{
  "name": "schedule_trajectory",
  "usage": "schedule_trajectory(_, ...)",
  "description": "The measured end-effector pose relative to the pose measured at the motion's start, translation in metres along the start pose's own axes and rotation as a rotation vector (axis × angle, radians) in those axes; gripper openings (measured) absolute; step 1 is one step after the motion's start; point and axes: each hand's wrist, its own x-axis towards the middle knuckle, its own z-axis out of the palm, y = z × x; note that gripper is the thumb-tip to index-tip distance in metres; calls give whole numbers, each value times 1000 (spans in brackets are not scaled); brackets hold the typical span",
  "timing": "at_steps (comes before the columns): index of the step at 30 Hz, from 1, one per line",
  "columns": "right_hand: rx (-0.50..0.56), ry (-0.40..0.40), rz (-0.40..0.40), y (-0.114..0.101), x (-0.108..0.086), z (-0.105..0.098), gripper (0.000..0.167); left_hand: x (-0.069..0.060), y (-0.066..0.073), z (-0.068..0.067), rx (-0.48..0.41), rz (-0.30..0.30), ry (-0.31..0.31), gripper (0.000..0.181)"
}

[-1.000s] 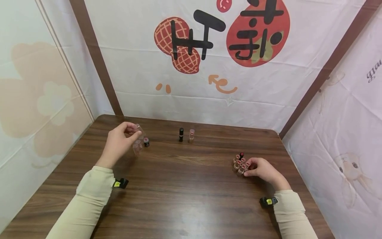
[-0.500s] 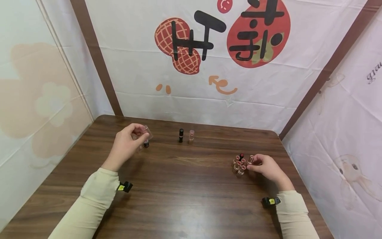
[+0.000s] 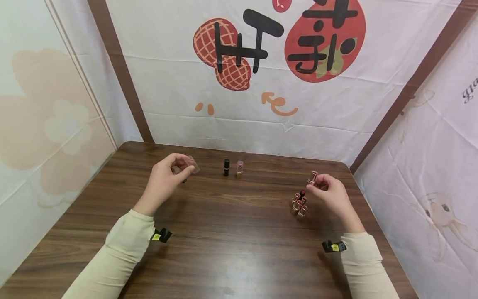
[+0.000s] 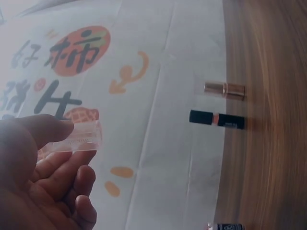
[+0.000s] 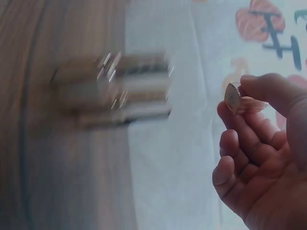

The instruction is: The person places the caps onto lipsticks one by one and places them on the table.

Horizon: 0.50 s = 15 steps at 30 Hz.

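My left hand (image 3: pixel 163 178) pinches a clear plastic cap (image 4: pixel 81 136) between thumb and fingers, above the table's left part. My right hand (image 3: pixel 332 195) holds a gold lipstick tube (image 3: pixel 313 177), raised and slightly tilted; the right wrist view shows its base (image 5: pixel 233 98). In front of that hand, a tight cluster of gold tubes (image 3: pixel 298 206) stands upright, with a black lipstick with a red tip (image 3: pixel 302 194) at its back. The cluster is blurred in the right wrist view.
At the back middle a black lipstick (image 3: pixel 226 167) and a pink-gold capped lipstick (image 3: pixel 240 169) stand side by side. A small dark item (image 4: pixel 227 226) is mostly hidden behind my left hand in the head view. A white printed cloth (image 3: pixel 209 128) hangs behind the table.
My right hand has lifted one gold tube out of the cluster and moved it up and back. My left hand has moved rightward with the clear cap, now covering most of the small dark item.
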Motion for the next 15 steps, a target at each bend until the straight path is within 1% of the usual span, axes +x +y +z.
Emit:
schedule_trajectory(4, 56, -1, -47, -25, 3, 9, 26, -2, 5, 3, -19, 24, -10, 31)
schedule_trajectory(8, 100, -23, -77, -49, 4, 23, 28, -5, 10, 6, -37, 37, -23, 31)
schedule_trajectory(12, 148, -59, -85, -68, 3, 42, 27, -7, 15, 8, -33, 59, -25, 31)
schedule_trajectory(15, 176, -85, -82, -77, 3, 56, 24, -8, 19, 11, -20, 73, -30, 30)
